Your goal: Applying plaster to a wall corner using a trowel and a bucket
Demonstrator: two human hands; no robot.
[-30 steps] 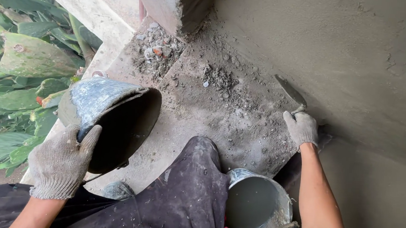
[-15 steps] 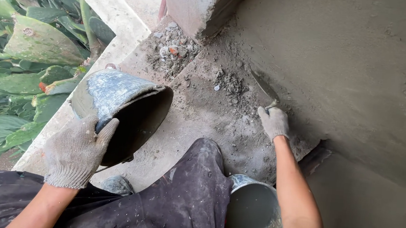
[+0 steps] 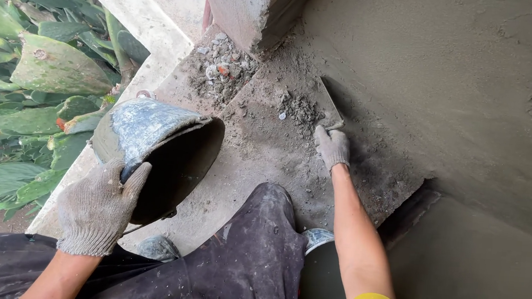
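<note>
Gloved right hand [image 3: 332, 147] outstretched gripping trowel [image 3: 328, 102]; left hand [image 3: 97, 206] tilting bucket [image 3: 155, 147].

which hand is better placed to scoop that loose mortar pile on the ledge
Probably the right hand: it holds the trowel, whose blade lies right beside the mortar pile. The left hand grips the rim of the tilted bucket, farther from the pile.

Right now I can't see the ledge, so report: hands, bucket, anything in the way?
Left hand grips tilted bucket. Right hand holds trowel on mortar. Rubble pile beyond.
</note>
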